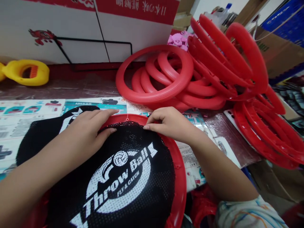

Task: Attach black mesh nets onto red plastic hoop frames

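Observation:
A round black mesh net (161, 177) printed "Throw Ball" in white lies over a red plastic ring (179, 177) in front of me. At the far left part of the rim, my left hand (95, 126) grips the net's edge, thumb on the mesh and fingers over the ring. My right hand (166, 123) pinches the net's edge between thumb and curled fingers, farther right on the rim. Between both hands, a bare stretch of rim with a small peg hole shows. A second black mesh net (35, 136) lies under my left forearm.
Behind the hands lie several smooth red rings (154, 98) in a heap. More red ring frames (256, 60) are stacked at the right. A yellow plastic piece (38, 72) sits at the far left, before a white and red carton (78, 22). Printed sheets (49, 107) cover the table.

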Demonstrator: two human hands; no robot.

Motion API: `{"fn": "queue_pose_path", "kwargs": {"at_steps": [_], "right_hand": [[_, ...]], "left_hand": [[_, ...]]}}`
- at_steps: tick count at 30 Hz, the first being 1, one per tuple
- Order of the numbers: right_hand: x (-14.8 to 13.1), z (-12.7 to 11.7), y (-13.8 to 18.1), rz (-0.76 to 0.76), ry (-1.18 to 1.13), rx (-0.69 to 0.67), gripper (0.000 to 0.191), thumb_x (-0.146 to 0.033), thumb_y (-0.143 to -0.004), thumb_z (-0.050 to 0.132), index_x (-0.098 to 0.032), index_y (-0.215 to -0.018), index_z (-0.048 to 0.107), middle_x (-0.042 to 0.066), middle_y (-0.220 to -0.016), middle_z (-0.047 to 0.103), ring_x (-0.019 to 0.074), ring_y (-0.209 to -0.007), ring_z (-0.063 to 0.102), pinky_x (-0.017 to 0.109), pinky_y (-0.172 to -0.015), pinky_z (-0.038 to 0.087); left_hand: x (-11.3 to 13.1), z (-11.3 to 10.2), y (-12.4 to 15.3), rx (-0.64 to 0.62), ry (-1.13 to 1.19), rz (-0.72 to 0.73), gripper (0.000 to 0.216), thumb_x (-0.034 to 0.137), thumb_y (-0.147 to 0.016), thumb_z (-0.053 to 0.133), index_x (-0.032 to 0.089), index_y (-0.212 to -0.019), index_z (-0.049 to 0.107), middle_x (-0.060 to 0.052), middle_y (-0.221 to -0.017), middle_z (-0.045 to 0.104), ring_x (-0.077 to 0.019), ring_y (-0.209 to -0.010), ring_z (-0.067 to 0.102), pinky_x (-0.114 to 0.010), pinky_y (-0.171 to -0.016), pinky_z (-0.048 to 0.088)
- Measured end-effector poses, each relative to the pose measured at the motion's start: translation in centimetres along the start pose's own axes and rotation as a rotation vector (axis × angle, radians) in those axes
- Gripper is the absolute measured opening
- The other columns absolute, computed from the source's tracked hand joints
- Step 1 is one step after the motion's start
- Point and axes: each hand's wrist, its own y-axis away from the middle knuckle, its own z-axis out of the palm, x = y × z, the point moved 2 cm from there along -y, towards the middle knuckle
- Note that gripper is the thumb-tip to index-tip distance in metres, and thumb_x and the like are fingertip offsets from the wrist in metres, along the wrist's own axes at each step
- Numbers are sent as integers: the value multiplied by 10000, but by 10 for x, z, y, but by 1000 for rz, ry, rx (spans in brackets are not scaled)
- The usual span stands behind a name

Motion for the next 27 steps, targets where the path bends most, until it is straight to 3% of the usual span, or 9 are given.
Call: {"fn": "queue_pose_path", "kwargs": {"at_steps": [3,6,9,13,20,27], "right_hand": [[0,4,0,29,-35,-16,119,-199,-870,719,-127,-776,714,-12,-722,654,92,-663,547,239,-652,376],[0,8,-1,28,-63,-30,128,-239,-841,759,-129,-815,698,-16,-736,649,96,-676,546,239,-664,373],[0,12,-3,4,-42,-29,111,-176,-810,773,-132,-782,674,-24,-734,636,94,-679,539,233,-668,364],[2,12,-6,-13,-83,-8,141,-154,-817,752,-127,-728,646,-46,-670,587,81,-629,504,231,-657,359],[9,4,-7,33,-165,63,136,-144,-847,689,-124,-728,627,-54,-660,571,75,-615,488,228,-628,362],[2,11,-7,-64,-83,-17,177,-250,-793,819,-123,-762,700,-20,-712,635,103,-679,559,234,-651,372]], "left_hand": [[3,0,3,-58,-58,-7,457,326,-1003,406,102,-1400,441,-185,-1220,612,-361,-1113,576,-543,-964,489],[10,1,5,-32,-103,56,444,281,-1009,379,68,-1392,456,-204,-1237,590,-368,-1142,560,-559,-996,476],[17,5,7,52,-81,232,407,234,-1008,372,93,-1371,489,-200,-1359,536,-367,-1292,481,-561,-1093,419],[19,13,9,33,-80,390,457,360,-1019,376,167,-1425,457,-181,-1485,448,-397,-1421,369,-614,-1124,383],[20,14,8,18,-146,398,519,416,-1023,341,132,-1450,424,-208,-1478,477,-416,-1386,425,-634,-1093,407],[22,15,7,69,-122,360,583,427,-1017,335,18,-1430,386,-277,-1434,510,-393,-1359,475,-592,-1103,416]]}}
